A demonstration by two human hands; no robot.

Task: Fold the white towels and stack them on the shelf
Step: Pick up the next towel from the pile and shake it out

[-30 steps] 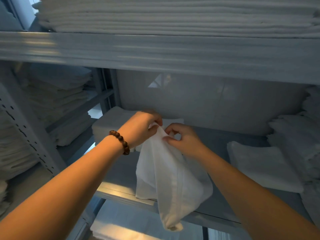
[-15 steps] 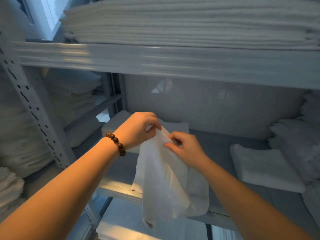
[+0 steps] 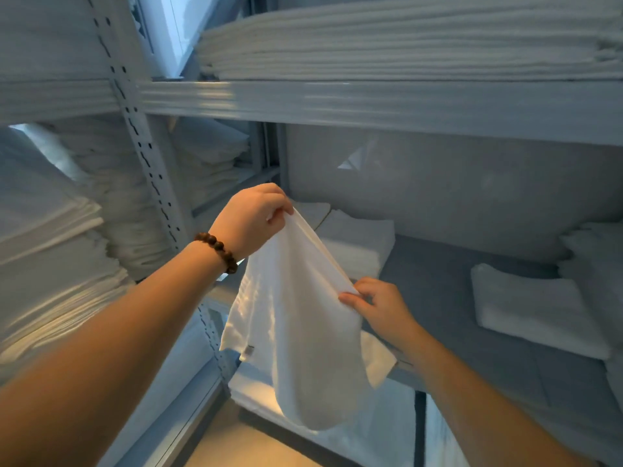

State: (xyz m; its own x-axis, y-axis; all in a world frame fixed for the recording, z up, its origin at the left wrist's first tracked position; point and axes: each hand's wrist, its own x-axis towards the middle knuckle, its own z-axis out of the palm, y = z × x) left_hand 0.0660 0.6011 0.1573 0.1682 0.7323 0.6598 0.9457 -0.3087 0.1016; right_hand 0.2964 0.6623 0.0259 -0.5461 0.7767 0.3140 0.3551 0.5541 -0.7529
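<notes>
Hands (image 3: 251, 219) (image 3: 379, 308) pinch limp white towel (image 3: 296, 332); smooth cloth hangs rumpled

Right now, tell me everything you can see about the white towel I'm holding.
The white towel is thin, soft cloth, hanging limp and loose in front of the shelf. The left hand pinches its top corner; the right hand pinches its edge lower down, so that edge slopes. A small tag shows at a lower corner.

No writing can be read; the small tag (image 3: 248, 350) on the white towel (image 3: 296, 332) is illegible.
</notes>
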